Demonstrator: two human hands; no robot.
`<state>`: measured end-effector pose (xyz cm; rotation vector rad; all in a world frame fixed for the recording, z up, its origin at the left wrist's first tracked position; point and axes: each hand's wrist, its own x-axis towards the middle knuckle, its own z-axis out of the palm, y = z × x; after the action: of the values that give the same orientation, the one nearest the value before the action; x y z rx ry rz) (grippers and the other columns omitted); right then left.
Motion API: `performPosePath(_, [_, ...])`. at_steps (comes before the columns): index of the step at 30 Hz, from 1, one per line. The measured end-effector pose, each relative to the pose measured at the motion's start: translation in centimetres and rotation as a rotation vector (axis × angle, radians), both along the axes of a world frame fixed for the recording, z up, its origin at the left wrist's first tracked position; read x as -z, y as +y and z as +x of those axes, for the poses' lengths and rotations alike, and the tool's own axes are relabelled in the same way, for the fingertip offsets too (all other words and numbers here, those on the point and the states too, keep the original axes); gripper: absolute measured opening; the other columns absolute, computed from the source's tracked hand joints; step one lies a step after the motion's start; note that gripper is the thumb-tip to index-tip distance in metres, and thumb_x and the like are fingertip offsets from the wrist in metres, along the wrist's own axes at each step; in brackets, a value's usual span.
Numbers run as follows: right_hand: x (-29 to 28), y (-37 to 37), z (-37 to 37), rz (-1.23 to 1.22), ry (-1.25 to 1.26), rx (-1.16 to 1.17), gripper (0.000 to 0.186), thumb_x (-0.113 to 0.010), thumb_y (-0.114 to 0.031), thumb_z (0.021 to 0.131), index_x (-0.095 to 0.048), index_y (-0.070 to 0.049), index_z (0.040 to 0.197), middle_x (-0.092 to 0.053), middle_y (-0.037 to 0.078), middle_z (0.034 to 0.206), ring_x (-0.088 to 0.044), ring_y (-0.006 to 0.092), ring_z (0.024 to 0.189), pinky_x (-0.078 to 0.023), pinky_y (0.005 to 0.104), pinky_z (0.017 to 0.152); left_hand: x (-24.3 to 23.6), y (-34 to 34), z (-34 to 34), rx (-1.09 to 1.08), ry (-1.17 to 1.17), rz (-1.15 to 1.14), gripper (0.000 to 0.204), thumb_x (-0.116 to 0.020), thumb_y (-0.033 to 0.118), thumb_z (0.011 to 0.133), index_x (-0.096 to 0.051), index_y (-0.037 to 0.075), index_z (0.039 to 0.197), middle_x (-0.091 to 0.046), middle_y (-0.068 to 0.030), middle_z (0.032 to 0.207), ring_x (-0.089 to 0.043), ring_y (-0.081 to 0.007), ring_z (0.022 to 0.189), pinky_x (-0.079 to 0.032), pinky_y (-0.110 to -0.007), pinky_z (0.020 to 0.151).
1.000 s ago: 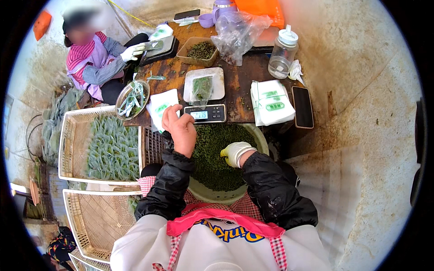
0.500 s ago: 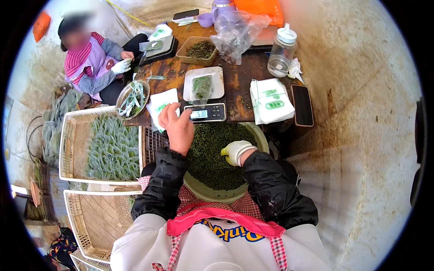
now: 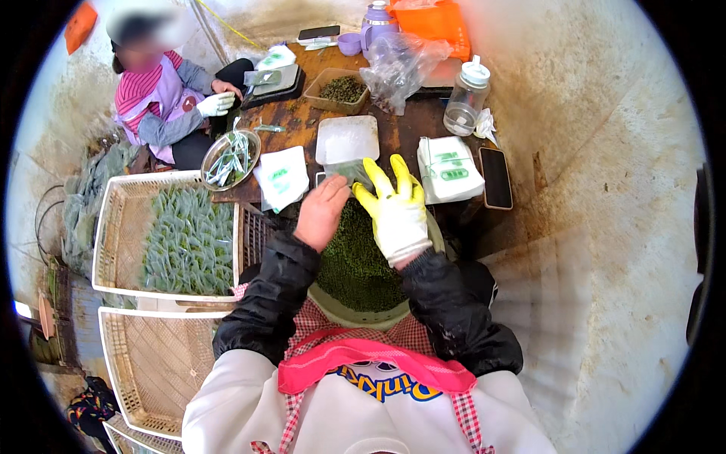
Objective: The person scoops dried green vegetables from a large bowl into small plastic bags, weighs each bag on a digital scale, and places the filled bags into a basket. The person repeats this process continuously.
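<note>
My bare left hand (image 3: 321, 215) pinches the edge of a small clear plastic bag (image 3: 352, 172) with green bits inside. The bag is held in front of the kitchen scale (image 3: 347, 139), whose white platform carries nothing. My right hand (image 3: 396, 216), in a white glove with yellow fingers, is beside the bag with its fingers spread. Whether its thumb touches the bag cannot be made out. Under both hands stands a round tub (image 3: 363, 324) of small green buds or leaves. The scale's display is mostly covered by my hands and the bag.
On the wooden table (image 3: 291, 113) are stacks of printed bags (image 3: 451, 170), a phone (image 3: 495, 178), a clear bottle (image 3: 466, 97) and a bowl of ties (image 3: 231, 159). Left are a crate (image 3: 113, 234) of filled bags and another crate (image 3: 155, 371). A co-worker (image 3: 162, 106) sits far left.
The filled bag has come off the scale into my left hand. My right hand has risen out of the tub, its fingers now spread near the bag.
</note>
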<state>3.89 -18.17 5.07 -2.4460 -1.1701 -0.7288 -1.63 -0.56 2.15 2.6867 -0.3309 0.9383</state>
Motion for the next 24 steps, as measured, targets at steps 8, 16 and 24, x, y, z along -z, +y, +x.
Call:
performPosePath(8, [5.4, 2.5, -2.5, -0.09, 0.461, 0.019, 0.048, -0.062, -0.024, 0.083, -0.055, -0.03, 0.131, -0.042, 0.019, 0.141, -0.048, 0.0429, 0.114, -0.043, 0.0462, 0.098, -0.2, -3.0, -7.3, 0.051, 0.144, -0.205, 0.022, -0.056, -0.006, 0.074, -0.059, -0.001, 0.096, -0.063, -0.0172, 0.101, -0.063, -0.035, 0.094, -0.052, -0.039, 0.08])
performPosePath(16, [-1.1, 1.9, -5.5, 0.025, 0.286, -0.515, 0.013, -0.066, -0.013, 0.071, -0.065, -0.009, 0.083, -0.062, 0.012, 0.084, -0.06, 0.0334, 0.082, -0.049, 0.0435, 0.069, -6.0, 0.7, -13.0, -0.109, 0.51, 0.012, 0.023, -0.072, 0.027, 0.074, -0.062, 0.009, 0.084, -0.06, -0.0114, 0.089, -0.056, -0.0283, 0.096, -0.037, -0.04, 0.093])
performPosePath(24, [-5.7, 3.8, -11.6, 0.197, 0.527, -0.747, 0.048, -0.066, -0.003, 0.079, -0.059, -0.006, 0.126, -0.051, 0.016, 0.135, -0.054, 0.0311, 0.119, -0.045, 0.0351, 0.098, -7.3, 7.6, -27.1, -0.5, 0.297, -0.167, 0.01, -0.061, 0.015, 0.082, -0.064, 0.005, 0.08, -0.061, -0.0148, 0.08, -0.062, -0.0347, 0.076, -0.05, -0.043, 0.067])
